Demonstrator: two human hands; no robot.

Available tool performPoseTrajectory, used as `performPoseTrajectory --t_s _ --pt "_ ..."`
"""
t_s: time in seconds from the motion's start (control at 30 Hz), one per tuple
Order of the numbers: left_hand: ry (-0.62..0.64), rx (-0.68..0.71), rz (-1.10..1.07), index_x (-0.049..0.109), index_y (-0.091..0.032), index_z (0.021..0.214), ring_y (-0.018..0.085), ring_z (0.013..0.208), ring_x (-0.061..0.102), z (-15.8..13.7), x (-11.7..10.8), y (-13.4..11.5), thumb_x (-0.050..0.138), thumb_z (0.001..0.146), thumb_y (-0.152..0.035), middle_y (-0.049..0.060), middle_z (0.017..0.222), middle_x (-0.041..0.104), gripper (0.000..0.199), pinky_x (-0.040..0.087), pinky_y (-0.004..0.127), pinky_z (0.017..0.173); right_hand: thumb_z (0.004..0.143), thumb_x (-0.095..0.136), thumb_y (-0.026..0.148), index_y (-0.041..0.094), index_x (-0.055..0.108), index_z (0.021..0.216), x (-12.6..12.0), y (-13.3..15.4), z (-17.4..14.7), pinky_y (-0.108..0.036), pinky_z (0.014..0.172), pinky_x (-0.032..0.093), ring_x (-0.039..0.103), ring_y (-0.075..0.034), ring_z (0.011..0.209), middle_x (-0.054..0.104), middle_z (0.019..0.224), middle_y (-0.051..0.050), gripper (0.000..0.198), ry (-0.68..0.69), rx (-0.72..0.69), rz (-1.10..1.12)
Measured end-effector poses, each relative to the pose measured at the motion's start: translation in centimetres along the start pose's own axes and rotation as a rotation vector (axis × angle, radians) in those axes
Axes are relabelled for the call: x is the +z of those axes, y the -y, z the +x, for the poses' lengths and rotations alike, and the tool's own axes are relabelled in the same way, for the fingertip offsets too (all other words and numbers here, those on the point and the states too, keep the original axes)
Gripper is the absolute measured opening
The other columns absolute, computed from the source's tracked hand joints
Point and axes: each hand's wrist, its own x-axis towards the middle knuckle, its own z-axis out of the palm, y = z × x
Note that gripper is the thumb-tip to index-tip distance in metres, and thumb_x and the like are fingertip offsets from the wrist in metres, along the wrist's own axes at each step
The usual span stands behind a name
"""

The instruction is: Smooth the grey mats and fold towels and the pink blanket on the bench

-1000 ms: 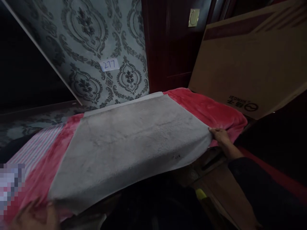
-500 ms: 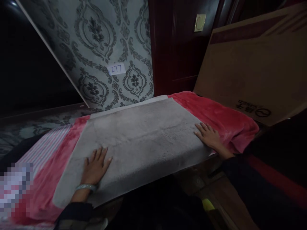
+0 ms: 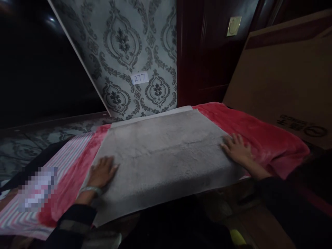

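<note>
Lying spread across the middle of a long, low support, a grey rectangular plush cloth [image 3: 166, 155] shows a crease running across its upper face, and its near side hangs down over the front edge. On its left side rests the person's left hand [image 3: 101, 172], palm down, fingers spread and grasping nothing; a pale, rounded bracelet [image 3: 90, 189] circles that wrist. The right hand [image 3: 237, 150] lies at the cloth's right edge, likewise released, palm down with fingers apart, partly in front of the red material beside it. Both hands are slightly blurred.

A red plush blanket [image 3: 259, 135] shows on both sides of the grey cloth, bunched into folds on the right. Farther left lies a fabric with pink, white and grey stripes [image 3: 72, 152]; a pixelated patch hides part of it. A narrow white strip [image 3: 153, 116] borders the grey cloth's far edge.

Behind stands a wall with grey damask-patterned wallpaper [image 3: 121, 38], bearing a small white paper label [image 3: 140, 77] marked 277. A large black panel [image 3: 44, 69] fills the upper left. To the right are a glossy dark-red wooden panel [image 3: 202, 52] with a square gold-coloured plate [image 3: 233, 26], and a large brown cardboard box [image 3: 290, 69].
</note>
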Motion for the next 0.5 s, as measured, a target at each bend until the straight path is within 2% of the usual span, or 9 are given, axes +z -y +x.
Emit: performPoseTrajectory --t_s 0.1,0.17,0.27,0.37,0.43,0.5 --pt "-0.003 0.281 -0.064 0.027 -0.021 0.162 0.03 0.157 0.019 2.0 -1.0 -6.4 0.033 0.101 -0.047 0.012 0.17 0.021 0.067 0.024 0.059 0.122 0.102 0.022 0.061 0.029 0.04 0.158 -0.1 6.0 1.3 -0.064 0.115 0.034 0.025 -0.036 0.153 0.028 0.167 -0.01 0.067 0.013 -0.294 0.071" --pt "0.001 0.415 -0.081 0.025 -0.024 0.163 0.029 0.157 0.017 3.4 -1.2 -10.3 0.032 0.102 -0.048 0.01 0.17 0.02 0.066 0.022 0.057 0.124 0.103 0.021 0.06 0.03 0.035 0.16 0.3 9.5 2.1 -0.061 0.115 0.035 0.026 -0.034 0.153 0.027 0.167 -0.009 0.066 0.085 -0.402 0.103" --pt "-0.007 0.476 -0.057 0.027 -0.026 0.162 0.03 0.157 0.018 5.4 -0.6 -13.8 0.032 0.103 -0.047 0.009 0.17 0.021 0.063 0.021 0.059 0.123 0.103 0.021 0.059 0.031 0.033 0.161 1.4 12.1 2.9 -0.061 0.118 0.031 0.024 -0.033 0.153 0.026 0.168 -0.008 0.066 0.164 -0.492 0.092" --pt "-0.03 0.485 -0.017 0.028 -0.028 0.162 0.031 0.157 0.018 7.1 0.4 -13.9 0.035 0.103 -0.045 0.007 0.17 0.022 0.062 0.018 0.062 0.123 0.102 0.021 0.06 0.033 0.031 0.162 2.4 11.7 4.0 -0.062 0.119 0.027 0.022 -0.033 0.154 0.024 0.168 -0.006 0.066 0.177 -0.572 0.085" --pt "-0.037 0.48 -0.015 0.029 -0.03 0.161 0.031 0.157 0.018 8.3 0.9 -12.3 0.035 0.103 -0.046 0.005 0.17 0.022 0.061 0.017 0.062 0.124 0.102 0.02 0.06 0.034 0.029 0.162 2.7 10.5 5.4 -0.062 0.12 0.027 0.021 -0.033 0.154 0.024 0.168 -0.004 0.066 0.18 -0.6 0.082" --pt "-0.051 0.416 -0.032 0.031 -0.031 0.161 0.031 0.157 0.019 9.8 1.0 -9.9 0.033 0.103 -0.046 0.005 0.17 0.025 0.059 0.02 0.061 0.123 0.102 0.02 0.058 0.034 0.028 0.162 2.7 9.3 7.3 -0.063 0.12 0.026 0.02 -0.034 0.154 0.023 0.169 -0.003 0.066 0.188 -0.575 0.061"
